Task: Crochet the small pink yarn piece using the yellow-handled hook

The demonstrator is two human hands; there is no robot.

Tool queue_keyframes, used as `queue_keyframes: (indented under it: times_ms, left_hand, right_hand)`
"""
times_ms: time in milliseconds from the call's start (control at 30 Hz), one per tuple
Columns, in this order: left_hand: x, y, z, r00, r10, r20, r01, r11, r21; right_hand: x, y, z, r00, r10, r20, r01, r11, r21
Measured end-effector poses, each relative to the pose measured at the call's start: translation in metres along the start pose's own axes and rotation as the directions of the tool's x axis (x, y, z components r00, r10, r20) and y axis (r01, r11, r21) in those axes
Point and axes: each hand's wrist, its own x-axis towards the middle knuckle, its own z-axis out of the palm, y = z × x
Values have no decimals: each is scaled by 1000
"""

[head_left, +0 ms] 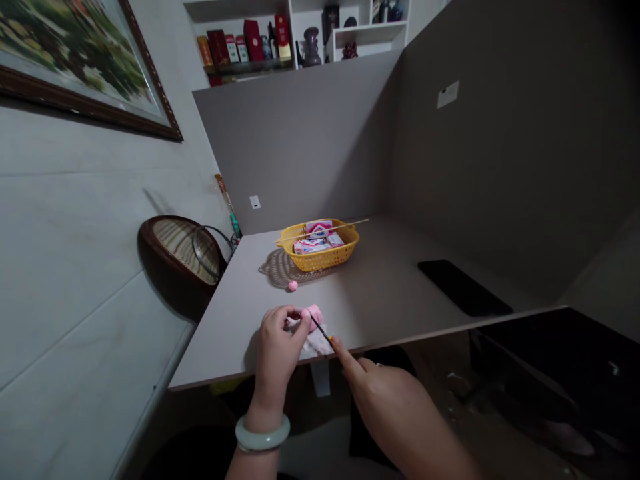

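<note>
My left hand (279,337), with a pale green bangle at the wrist, is closed with thumb and fingers on a soft-looking pink lump (315,315). My right hand (373,383) grips a thin dark knife-like tool (321,329) with a yellow part by the fingers. Its slanting tip touches or lies just over the pink lump; I cannot tell which. Beneath lies a crumpled whitish sheet (316,342) near the table's front edge. A small pink ball (293,285) sits farther back. Most of the tool's handle is hidden in my right hand.
A yellow plastic basket (325,260) holding pink and white packets stands behind the ball, a thin stick (345,227) lying across it. At right on the table (390,300) is a flat black object (463,287). Grey partitions (310,147) rise behind and to the right.
</note>
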Motion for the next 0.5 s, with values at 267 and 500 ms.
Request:
queue_keyframes:
  times_ms: [267, 500]
  left_hand:
    - [0, -2, 2, 999, 40, -23, -40, 999, 7]
    - [0, 0, 0, 1000, 2, 8, -2, 1000, 0]
  right_hand:
    - [29, -4, -14, 1000, 10, -9, -10, 1000, 2]
    - [4, -3, 6, 997, 10, -82, -10, 1000, 1]
